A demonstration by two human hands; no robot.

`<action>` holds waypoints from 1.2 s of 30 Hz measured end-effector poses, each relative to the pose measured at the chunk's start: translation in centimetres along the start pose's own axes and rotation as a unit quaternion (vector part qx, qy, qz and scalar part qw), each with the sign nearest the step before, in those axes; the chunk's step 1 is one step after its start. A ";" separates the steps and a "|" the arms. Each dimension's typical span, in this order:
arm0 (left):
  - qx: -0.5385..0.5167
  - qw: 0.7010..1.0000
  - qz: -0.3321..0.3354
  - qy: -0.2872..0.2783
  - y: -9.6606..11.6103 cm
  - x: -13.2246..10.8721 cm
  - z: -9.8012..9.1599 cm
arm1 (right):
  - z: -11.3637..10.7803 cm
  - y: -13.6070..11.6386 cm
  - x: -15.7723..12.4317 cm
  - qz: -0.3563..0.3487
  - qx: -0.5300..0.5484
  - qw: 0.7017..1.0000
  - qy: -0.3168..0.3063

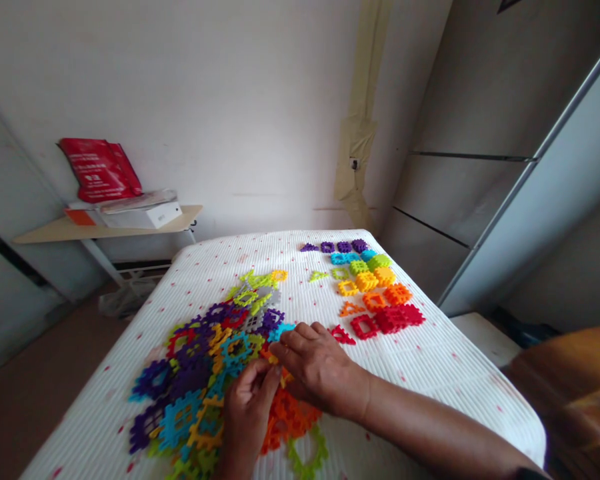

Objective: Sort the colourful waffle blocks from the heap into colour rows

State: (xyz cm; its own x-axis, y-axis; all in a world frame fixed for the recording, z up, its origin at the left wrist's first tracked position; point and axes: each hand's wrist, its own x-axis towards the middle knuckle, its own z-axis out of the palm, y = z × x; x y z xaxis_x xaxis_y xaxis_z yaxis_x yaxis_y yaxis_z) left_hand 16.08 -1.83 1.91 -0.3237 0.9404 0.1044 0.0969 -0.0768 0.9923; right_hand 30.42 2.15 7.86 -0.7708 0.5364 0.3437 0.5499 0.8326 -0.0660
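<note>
My left hand [247, 407] is closed in a pinch at the near edge of a heap of toothed plastic building pieces [195, 367]. My right hand [323, 367] meets it from the right, fingers bent down and closed. Between the fingertips shows a small yellow-orange building piece [272, 357], mostly covered by the fingers. Orange pieces [287, 417] lie directly under both hands. The heap mixes purple, blue, yellow, red, grey and green squares and frames. A lime-green frame piece [307, 455] lies nearest to me, below the right hand.
Sorted pieces stand in colour rows at the right: purple [344, 247], blue, green, yellow [367, 281], orange [375, 301] and red stacks [393, 319]. They lie on a white dotted cloth [405, 387]. A side table [55, 231] at the left bears a red bag [100, 170] and a white box [145, 213].
</note>
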 end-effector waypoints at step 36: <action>-0.006 1.000 -0.015 -0.009 -0.9 0.1 0.1 | 0.8 21.7 0.7 0.205 -0.119 0.940 -0.245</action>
State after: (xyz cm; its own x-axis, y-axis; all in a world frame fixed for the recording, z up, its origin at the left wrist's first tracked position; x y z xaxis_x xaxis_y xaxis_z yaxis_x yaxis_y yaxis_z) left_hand 16.07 -1.64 1.02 -0.3089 0.9482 0.0739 0.0759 -0.0529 0.9957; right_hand 41.58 20.66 5.94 -0.5014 0.8537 -0.1410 0.8448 0.5182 0.1333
